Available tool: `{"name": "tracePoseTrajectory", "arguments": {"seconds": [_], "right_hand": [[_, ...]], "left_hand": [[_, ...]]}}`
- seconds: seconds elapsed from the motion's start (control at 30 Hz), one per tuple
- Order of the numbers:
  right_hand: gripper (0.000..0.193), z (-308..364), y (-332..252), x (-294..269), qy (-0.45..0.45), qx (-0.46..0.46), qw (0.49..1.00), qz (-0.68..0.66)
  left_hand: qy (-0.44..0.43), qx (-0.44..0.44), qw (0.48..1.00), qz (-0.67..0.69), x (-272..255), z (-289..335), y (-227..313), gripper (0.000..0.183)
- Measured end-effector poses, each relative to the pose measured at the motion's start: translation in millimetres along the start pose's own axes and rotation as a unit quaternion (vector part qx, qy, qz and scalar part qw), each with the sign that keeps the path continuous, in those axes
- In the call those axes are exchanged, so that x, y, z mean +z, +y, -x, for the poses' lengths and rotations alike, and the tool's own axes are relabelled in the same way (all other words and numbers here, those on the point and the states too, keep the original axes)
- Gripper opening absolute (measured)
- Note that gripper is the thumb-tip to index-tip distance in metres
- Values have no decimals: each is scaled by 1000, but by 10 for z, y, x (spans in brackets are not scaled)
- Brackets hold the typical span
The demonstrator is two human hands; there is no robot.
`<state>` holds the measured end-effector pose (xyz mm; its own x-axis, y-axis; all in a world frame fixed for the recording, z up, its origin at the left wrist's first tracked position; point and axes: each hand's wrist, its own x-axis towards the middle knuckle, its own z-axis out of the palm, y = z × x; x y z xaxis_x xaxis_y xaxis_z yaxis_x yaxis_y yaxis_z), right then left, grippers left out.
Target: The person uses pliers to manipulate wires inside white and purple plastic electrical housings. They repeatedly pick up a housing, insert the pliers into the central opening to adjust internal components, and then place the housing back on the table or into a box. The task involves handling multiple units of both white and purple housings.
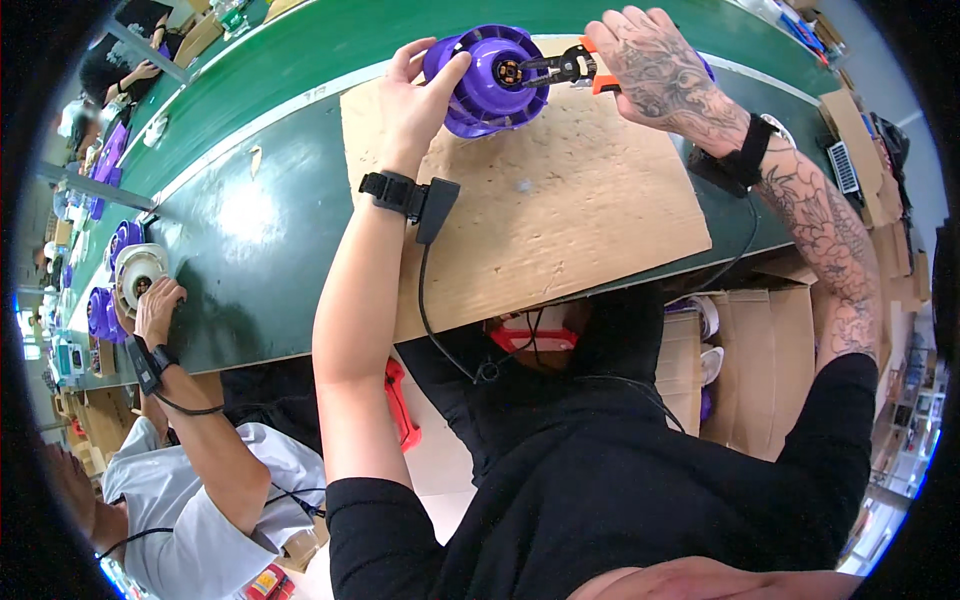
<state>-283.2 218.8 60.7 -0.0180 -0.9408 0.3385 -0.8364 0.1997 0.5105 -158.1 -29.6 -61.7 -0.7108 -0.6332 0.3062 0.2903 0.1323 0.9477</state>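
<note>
A round purple plastic housing (478, 108) with a ribbed rim stands at the far side of the cardboard, its round central hub facing me. My left hand (418, 105) grips its left side, thumb on the front and fingers around the rim. From the right, my right hand (655, 75) is closed around the orange handles of a pair of pliers (568, 68). The dark jaws reach to the hub's opening, where small brass-coloured parts show. Whether the jaws pinch anything there I cannot tell. Part of another purple piece shows behind my right wrist.
A worn cardboard sheet (560, 215) lies on the dark green worktable (235, 310). Black cables hang from my wrist straps. At the left, a co-worker's hand (157, 312) touches a white round part (138, 265) beside purple housings. Open cardboard boxes (765, 365) stand below the table's right side.
</note>
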Motion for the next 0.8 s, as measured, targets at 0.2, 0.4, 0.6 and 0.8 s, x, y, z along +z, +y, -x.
{"name": "tracePoseTrajectory", "arguments": {"seconds": [0.2, 0.4, 0.6, 0.8], "right_hand": [[41, -247, -115, -300, -24, -54, 995, 80], [46, -403, -180, -353, -77, -59, 992, 80], [57, -519, -243, -367, -98, -61, 985, 131], [69, -553, -394, -708, -157, -46, 978, 127]], "left_hand": [[11, -21, 1000, -11, -66, -13, 3, 54], [9, -18, 1000, -19, -58, -7, -12, 54], [5, -13, 1000, -20, -74, -11, -17, 56], [11, -4, 999, -35, -52, 24, 48, 54]]}}
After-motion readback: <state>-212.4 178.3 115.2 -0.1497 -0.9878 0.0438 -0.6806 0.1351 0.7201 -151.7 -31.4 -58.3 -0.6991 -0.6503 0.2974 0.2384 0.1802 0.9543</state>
